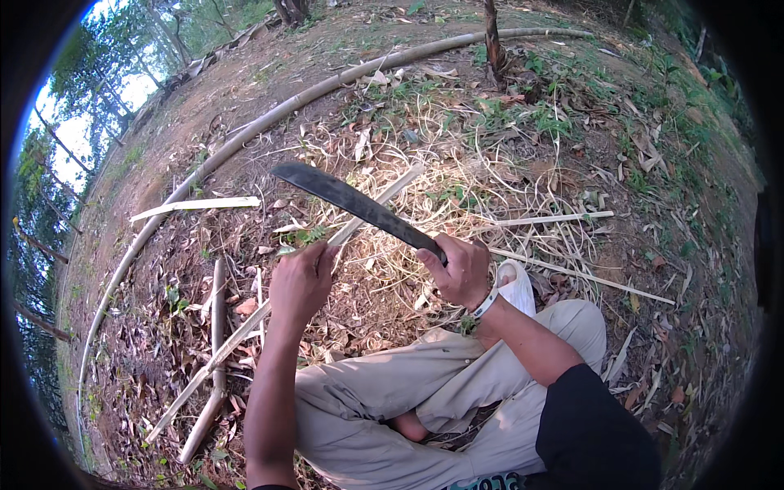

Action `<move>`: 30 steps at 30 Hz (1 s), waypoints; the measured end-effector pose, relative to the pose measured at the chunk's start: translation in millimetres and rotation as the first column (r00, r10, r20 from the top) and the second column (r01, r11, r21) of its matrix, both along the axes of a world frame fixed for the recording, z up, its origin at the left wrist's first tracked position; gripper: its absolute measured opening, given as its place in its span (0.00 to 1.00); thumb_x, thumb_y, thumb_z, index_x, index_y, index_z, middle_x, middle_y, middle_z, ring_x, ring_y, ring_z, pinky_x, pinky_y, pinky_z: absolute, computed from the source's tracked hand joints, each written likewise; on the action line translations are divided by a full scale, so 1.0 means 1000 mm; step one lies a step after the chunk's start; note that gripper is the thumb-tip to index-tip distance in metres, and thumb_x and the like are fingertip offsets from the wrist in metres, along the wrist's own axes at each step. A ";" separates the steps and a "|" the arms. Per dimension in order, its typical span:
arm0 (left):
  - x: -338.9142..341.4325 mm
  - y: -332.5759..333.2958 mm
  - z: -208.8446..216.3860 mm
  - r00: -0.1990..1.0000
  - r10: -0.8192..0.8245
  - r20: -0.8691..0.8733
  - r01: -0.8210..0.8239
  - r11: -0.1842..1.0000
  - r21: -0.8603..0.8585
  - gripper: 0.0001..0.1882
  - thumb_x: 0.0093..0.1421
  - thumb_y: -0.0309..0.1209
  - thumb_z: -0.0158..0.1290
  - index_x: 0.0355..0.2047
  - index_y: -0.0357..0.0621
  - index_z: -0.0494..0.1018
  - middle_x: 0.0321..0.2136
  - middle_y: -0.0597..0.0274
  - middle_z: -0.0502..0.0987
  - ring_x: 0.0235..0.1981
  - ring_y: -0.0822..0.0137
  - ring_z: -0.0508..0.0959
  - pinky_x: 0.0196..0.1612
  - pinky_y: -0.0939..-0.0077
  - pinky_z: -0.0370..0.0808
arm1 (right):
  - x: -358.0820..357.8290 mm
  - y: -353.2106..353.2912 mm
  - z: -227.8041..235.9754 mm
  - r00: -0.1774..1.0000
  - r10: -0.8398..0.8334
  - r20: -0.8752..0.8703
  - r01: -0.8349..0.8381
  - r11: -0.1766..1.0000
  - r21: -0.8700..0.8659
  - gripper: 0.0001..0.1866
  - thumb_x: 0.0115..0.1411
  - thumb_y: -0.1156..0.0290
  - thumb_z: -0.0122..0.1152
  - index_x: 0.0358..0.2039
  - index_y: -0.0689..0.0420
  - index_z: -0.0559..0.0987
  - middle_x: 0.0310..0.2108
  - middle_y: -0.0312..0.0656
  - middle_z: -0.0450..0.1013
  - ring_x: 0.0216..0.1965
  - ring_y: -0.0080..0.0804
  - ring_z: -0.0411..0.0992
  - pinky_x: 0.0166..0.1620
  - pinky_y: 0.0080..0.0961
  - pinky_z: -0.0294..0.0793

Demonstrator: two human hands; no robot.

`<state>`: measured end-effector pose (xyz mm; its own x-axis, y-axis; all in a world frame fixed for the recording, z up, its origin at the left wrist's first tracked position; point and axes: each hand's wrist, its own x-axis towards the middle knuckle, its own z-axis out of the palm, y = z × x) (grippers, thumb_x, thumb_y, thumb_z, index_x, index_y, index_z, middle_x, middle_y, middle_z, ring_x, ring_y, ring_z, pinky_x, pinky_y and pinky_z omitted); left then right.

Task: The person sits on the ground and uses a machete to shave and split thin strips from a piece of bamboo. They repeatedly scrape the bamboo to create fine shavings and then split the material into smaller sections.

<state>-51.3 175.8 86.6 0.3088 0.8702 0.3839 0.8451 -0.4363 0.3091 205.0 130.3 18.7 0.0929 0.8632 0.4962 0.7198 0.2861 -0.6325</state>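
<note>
A person is sitting cross-legged on the ground, wearing light khaki trousers (425,392), and is looking down at both hands. The right hand (464,269) is closing tightly around the handle of a long dark machete (351,200), whose blade is pointing up and to the left, its broad tip ending far left of the hand. A pale band (485,304) is sitting on the right wrist, and a dark sleeve (596,433) is covering the upper arm near the lower right edge.

The left hand (300,282) is curling shut around a thin split bamboo strip (245,331). The strip is running diagonally from the near left ground, through the fist, and on toward the far right, passing under the machete blade; whether blade and strip are touching there I cannot tell.

Around the hands, the ground is lying covered in dry leaves and a tangle of pale shavings (457,188). A short thick bamboo piece (217,327) is lying just left of the strip, crossing it near its lower end. Another flat split piece (196,205) is resting farther left. A long whole bamboo pole (269,122) is curving across the far side of the scene. Thin slivers (555,218) are lying to the right, beyond the right hand. A white shoe (518,286) is showing just beside the right wrist.
</note>
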 end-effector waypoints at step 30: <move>0.038 -0.016 0.007 0.987 0.075 0.145 -0.065 0.995 -0.074 0.15 0.65 0.39 0.54 0.28 0.40 0.78 0.12 0.50 0.72 0.14 0.51 0.73 0.21 0.57 0.65 | 0.053 0.004 0.005 0.967 -0.221 -0.128 0.208 0.972 -0.108 0.27 0.68 0.45 0.45 0.26 0.57 0.76 0.15 0.47 0.70 0.20 0.50 0.72 0.25 0.45 0.66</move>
